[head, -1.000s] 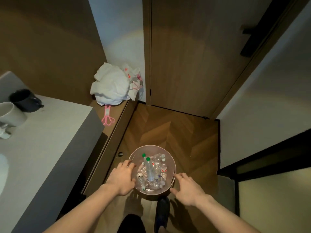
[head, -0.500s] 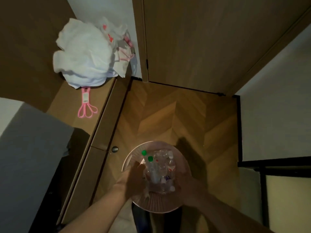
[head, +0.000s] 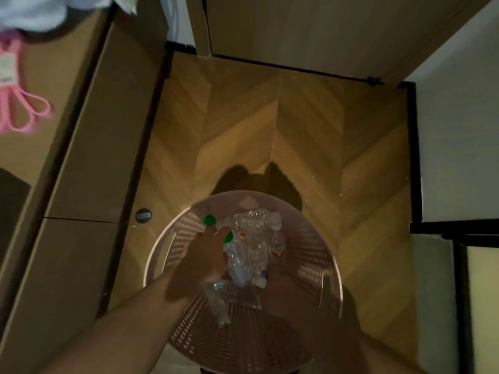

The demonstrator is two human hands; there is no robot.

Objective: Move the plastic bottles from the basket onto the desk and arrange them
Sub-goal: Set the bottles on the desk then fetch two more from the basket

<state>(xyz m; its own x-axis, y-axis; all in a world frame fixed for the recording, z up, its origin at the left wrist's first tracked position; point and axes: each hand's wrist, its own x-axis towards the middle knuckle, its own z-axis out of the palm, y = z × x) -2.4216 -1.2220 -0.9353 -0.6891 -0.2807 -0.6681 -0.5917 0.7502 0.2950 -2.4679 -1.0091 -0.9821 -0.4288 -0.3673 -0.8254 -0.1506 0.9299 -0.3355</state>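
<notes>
A pink perforated basket point(head: 310, 255) stands on the wood floor right below me. Several crumpled clear plastic bottles point(head: 256, 238) lie in it, two of them with green caps point(head: 209, 220). My left hand point(head: 202, 257) reaches inside, fingers together, resting against a green-capped bottle; whether it grips the bottle is unclear. Deep in shadow, my right hand point(head: 289, 292) is also inside the basket at its near right, its fingers too dark to read. The desk is out of view.
A low wooden cabinet point(head: 102, 130) runs along the left, with a pink strap point(head: 16, 103) and a white bag point(head: 32, 12) on top. A wooden door point(head: 310, 28) closes the far side. A round door stop point(head: 143, 215) sits on the floor beside the basket.
My view has dropped closer over the basket. Both hands went from the rim down inside among the bottles. The desk has left the view.
</notes>
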